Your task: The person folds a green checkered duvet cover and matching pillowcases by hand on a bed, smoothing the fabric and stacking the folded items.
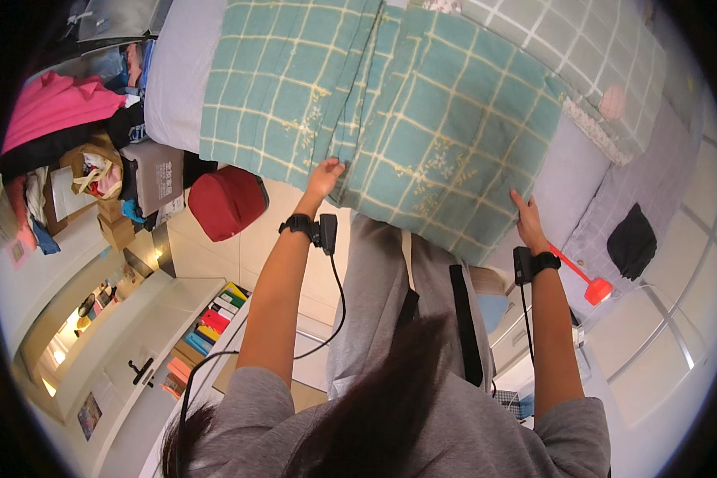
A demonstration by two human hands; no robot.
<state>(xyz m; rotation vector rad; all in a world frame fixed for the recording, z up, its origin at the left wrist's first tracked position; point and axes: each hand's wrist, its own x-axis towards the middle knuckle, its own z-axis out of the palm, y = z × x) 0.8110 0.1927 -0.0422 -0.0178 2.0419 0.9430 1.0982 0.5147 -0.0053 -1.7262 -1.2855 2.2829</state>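
A green checked quilt with yellow lines and small flower prints (454, 119) lies folded across the bed before me, with a deep fold running down its middle. My left hand (324, 180) grips the quilt's near edge beside that fold. At the near right corner, my right hand (529, 221) holds the quilt's edge between thumb and fingers; some fingertips are hidden. Both wrists wear black straps with small cabled devices.
A lavender sheet (176, 77) covers the bed. To the right lie a grey-green checked cover (621, 54), a black cloth item (632, 242) and a red lamp-like object (598, 291). A red stool (228, 203), a grey box (155, 173) and piled clothes (63, 110) stand left.
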